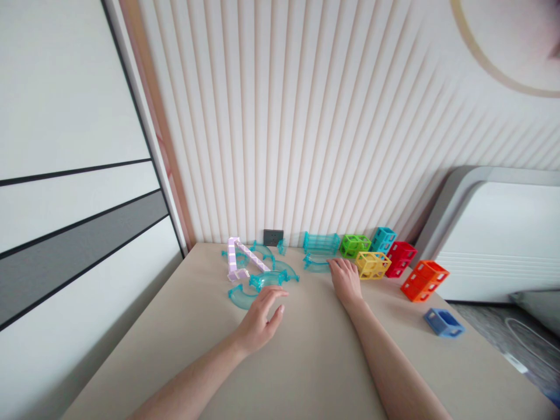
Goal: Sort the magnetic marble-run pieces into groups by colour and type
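Note:
My left hand [263, 319] hovers over the table with its thumb apart from lightly curved fingers, and holds nothing. Just beyond it lie see-through teal curved track pieces [241, 298], one of them a short trough [266, 280]. My right hand [345, 281] reaches further out, its bent fingers closed at the right end of another teal curved track piece [315, 266]; the thumb is hidden. A ribbed teal track piece [321, 242] lies behind that one by the wall. Close to the right hand's right side sits a yellow open-frame block [373, 266].
Lilac bar pieces [232, 259] lie among the track at the left. Green [354, 245], teal [384, 239], red [400, 259], orange [424, 281] and blue [443, 322] blocks line the table's right side. A ribbed wall [262, 128] with a black socket [273, 237] bounds the back.

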`<state>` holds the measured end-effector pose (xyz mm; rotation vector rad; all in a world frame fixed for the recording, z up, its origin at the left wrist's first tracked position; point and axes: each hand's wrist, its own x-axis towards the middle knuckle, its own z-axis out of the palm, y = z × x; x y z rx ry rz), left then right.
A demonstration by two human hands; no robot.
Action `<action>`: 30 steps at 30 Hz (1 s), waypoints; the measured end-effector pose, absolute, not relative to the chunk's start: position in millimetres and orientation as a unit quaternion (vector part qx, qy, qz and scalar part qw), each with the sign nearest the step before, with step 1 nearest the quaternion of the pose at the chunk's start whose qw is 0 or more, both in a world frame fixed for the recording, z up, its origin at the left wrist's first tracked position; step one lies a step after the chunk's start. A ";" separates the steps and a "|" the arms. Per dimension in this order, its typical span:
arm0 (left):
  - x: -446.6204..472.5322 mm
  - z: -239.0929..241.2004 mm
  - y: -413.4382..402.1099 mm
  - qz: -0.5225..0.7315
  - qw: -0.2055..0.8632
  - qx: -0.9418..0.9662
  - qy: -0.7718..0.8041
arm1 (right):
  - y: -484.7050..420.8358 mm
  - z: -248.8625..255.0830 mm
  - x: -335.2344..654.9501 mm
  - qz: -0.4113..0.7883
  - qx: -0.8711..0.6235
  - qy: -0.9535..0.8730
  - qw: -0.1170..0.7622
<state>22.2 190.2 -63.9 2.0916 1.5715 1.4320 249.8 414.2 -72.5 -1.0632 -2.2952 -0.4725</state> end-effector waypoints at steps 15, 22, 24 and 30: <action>23.7 -61.1 189.7 0.472 0.093 0.705 0.521 | 385.1 -71.2 227.6 -0.177 -0.355 -0.875 0.278; 24.2 -59.5 188.6 0.461 0.094 0.713 0.519 | 384.8 -67.2 228.7 -0.183 -0.337 -0.875 0.295; 24.2 -59.2 188.7 0.452 0.094 0.722 0.516 | 379.8 -63.4 225.6 -0.169 -0.320 -0.883 0.298; 24.8 -58.1 188.8 0.432 0.095 0.738 0.510 | 350.5 -60.4 205.3 -0.103 -0.239 -0.922 0.286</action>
